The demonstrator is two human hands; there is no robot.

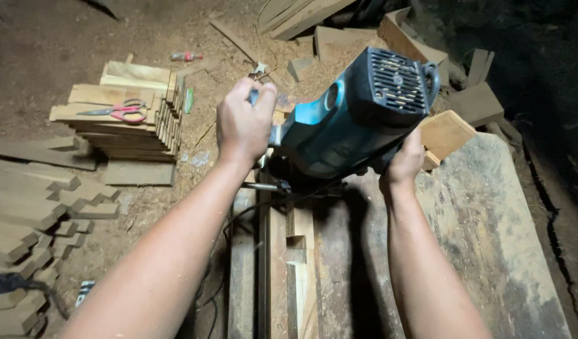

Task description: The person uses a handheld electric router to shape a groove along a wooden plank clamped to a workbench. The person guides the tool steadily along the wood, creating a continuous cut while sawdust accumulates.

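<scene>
We stand over a long, worn wooden table, its bare top scuffed and dusty, with narrow wooden strips lying lengthwise along its left part, one of them notched; they lie flat and side by side, so the tool can run along them. On top of these sits the teal and black power tool, tilted away from us with its vented motor cap up, so its working end meets the wood below. Our right hand steadies the body from beneath, its grip wrapped closed on the housing. Our left hand is fisted tight round a small metal handle beside the tool. On the sawdust floor to the left rests a stack of cut boards, kept flat enough to carry red-handled scissors.
</scene>
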